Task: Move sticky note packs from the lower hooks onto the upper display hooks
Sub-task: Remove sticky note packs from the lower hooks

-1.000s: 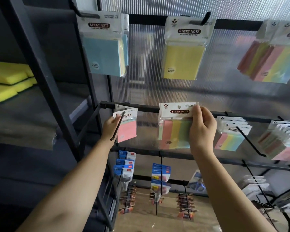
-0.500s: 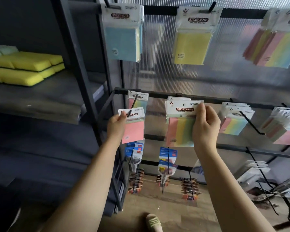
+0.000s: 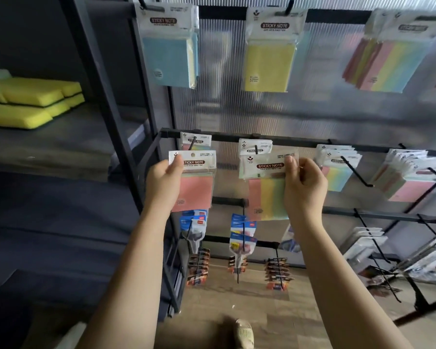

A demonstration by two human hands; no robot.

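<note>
My left hand [image 3: 164, 183] grips a pink sticky note pack [image 3: 195, 182] by its header, clear of the lower left hook [image 3: 192, 143], where another pack [image 3: 196, 140] still hangs. My right hand [image 3: 303, 183] pinches the header of a striped pink-yellow-green pack [image 3: 266, 195], held in front of the lower middle hook [image 3: 255, 150] with a pack [image 3: 254, 146] behind it. On the upper hooks hang a blue pack [image 3: 170, 49] at left and a yellow pack [image 3: 269, 54] in the middle.
Rainbow packs [image 3: 390, 59] hang at the upper right, with more packs [image 3: 337, 170] on the lower right hooks. A dark shelf post [image 3: 103, 96] stands at left beside yellow sponges [image 3: 33, 102]. Blue carded items [image 3: 242, 235] hang below. My foot [image 3: 243, 333] is on the wooden floor.
Both hands have drawn their packs forward off the lower hooks. The left pack slid off its hook's tip. The view has tilted down slightly.
</note>
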